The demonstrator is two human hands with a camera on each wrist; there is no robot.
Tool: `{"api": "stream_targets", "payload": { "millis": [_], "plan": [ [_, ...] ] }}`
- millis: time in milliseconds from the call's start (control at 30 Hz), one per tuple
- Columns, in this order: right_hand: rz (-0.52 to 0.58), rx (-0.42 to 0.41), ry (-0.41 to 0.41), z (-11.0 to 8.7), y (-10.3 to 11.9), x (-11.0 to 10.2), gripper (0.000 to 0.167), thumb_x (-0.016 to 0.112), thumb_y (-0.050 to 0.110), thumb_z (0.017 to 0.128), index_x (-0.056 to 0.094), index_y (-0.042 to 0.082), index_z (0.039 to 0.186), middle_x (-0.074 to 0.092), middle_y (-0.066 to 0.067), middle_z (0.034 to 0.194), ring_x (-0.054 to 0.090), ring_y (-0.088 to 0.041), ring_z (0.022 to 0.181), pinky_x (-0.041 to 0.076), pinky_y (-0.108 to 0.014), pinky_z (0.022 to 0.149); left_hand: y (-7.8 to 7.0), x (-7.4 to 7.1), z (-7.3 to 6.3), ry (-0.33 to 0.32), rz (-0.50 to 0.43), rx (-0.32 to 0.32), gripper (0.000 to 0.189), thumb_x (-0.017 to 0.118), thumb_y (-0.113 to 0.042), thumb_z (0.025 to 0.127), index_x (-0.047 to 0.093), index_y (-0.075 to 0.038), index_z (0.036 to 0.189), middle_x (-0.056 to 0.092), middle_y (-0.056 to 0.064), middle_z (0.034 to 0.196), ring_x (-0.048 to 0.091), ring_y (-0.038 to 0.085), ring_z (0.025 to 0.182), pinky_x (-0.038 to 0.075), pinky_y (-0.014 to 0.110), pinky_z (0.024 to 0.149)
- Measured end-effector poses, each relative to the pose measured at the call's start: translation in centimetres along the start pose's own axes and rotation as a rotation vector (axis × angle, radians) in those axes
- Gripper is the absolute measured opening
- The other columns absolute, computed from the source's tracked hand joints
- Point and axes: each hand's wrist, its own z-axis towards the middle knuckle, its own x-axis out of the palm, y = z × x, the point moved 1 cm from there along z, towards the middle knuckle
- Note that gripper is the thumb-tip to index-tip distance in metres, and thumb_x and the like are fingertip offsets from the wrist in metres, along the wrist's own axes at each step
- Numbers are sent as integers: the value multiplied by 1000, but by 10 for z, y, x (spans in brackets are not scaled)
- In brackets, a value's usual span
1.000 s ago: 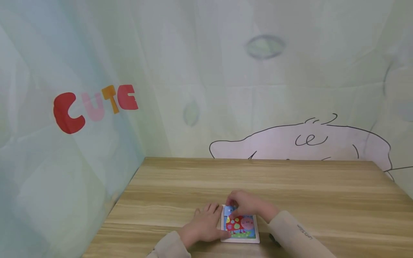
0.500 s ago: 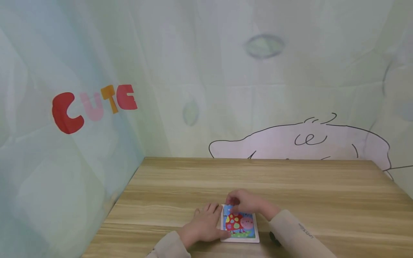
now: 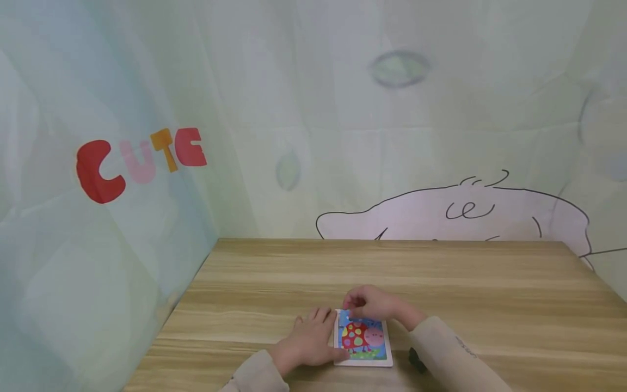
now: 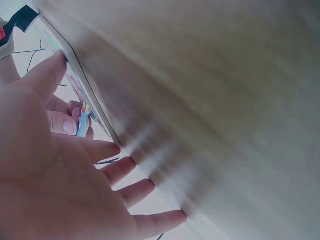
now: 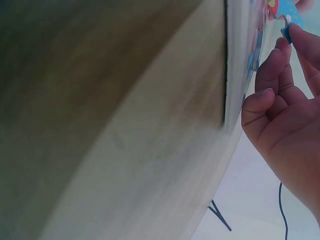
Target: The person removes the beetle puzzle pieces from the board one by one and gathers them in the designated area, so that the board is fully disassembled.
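Note:
In the head view a small picture puzzle of a red spotted ladybug (image 3: 360, 336) lies on the table in a white-edged tray (image 3: 389, 351). My left hand (image 3: 311, 338) is spread at its left side, thumb over the near left corner and fingertips on the table. At the far left corner my right hand (image 3: 373, 302) pinches a puzzle piece between thumb and index finger. Both wrist views show this piece (image 4: 83, 122) tilted up from the tray, blue with some red and yellow. The right hand's other fingers (image 5: 270, 75) are curled beside the tray's edge.
The wood-grain table (image 3: 274, 272) runs back to a printed cloth wall with a cartoon drawing (image 3: 416, 218). Colourful letters (image 3: 100, 171) mark the left cloth. A small black object (image 3: 416, 359) shows beside the right sleeve.
My right thumb and fingers have shifted slightly toward the far edge of the puzzle, uncovering more of the ladybug's upper body. The left hand has stayed in place.

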Motion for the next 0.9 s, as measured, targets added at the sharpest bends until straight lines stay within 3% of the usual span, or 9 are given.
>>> {"api": "stream_targets", "payload": {
  "millis": [567,900],
  "plan": [
    [86,-5,1,2,-3,-2,9,59,5,94,67,10,96,64,1,90,57,-16,85,48,-37,81,3,1,2,7,5,-10,90,64,-62,81,41,-2,144,38,16,148,32,40,137,28,71,100],
    [16,-22,-85,-5,-11,-16,11,59,8,95,68,12,96,64,2,93,56,-16,89,49,-41,84,0,-1,0,19,-12,-19,90,65,-61,81,41,-1,144,39,16,147,32,38,136,27,70,101]
  ]
}}
